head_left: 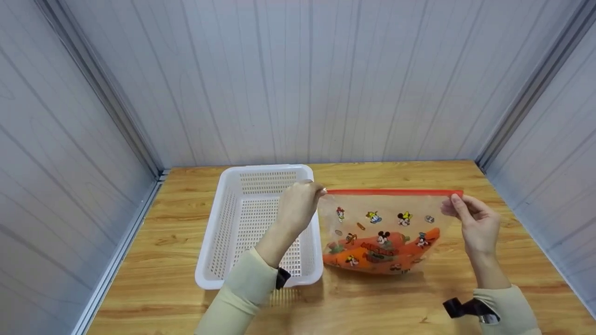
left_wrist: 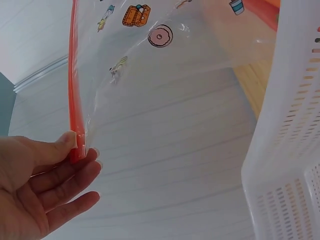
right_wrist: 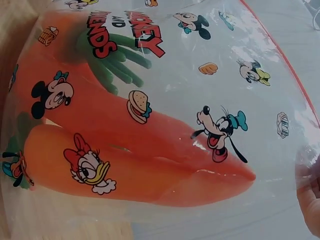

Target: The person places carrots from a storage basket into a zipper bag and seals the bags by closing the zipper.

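A clear zip bag (head_left: 386, 209) printed with cartoon characters hangs upright between both hands, its red zip edge on top. Inside lie several orange carrots (right_wrist: 150, 170) with green tops. My left hand (head_left: 298, 204) pinches the left end of the red strip; in the left wrist view the thumb and a finger of this hand (left_wrist: 50, 175) hold that corner. At the opposite top corner, my right hand (head_left: 477, 218) grips the strip with thumb and fingers. In the right wrist view only part of that hand (right_wrist: 310, 200) shows at the edge.
A white plastic basket (head_left: 205, 242) with perforated sides stands left of the bag, partly behind my left forearm. The wooden table (head_left: 158, 260) is bounded by pale panel walls (head_left: 288, 83) at the back and both sides.
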Demonstrator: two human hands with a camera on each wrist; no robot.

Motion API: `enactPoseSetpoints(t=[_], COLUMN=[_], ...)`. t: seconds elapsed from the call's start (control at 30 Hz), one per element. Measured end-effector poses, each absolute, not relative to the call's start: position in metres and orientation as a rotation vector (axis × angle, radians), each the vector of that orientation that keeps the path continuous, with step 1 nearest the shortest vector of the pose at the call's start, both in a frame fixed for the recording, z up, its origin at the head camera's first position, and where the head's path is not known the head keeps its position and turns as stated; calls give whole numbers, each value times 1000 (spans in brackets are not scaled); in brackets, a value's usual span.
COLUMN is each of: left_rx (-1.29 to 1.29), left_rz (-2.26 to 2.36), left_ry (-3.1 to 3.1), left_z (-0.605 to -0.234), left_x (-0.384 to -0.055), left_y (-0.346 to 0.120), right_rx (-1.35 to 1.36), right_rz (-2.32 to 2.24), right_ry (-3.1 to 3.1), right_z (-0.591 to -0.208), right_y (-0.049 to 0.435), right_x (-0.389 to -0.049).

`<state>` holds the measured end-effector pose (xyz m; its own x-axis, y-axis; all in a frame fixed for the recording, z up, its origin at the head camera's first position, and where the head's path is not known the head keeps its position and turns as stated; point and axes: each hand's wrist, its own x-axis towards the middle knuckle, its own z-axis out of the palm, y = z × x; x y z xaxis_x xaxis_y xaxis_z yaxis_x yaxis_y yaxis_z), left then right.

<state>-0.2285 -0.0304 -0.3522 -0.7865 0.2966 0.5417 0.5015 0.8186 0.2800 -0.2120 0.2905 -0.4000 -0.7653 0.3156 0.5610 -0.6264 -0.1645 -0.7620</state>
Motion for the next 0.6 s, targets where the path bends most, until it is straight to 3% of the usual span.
enactPoseSetpoints(t=[0.6], left_rx=[-567], left_rz=[-488], left_ry=[-2590], left_z=[-365], left_x=[-241], left_y=[-59], right_rx=[81], right_rz=[1979], right_ry=[-1553], right_z=[-405], right_y=[294], right_x=[-263])
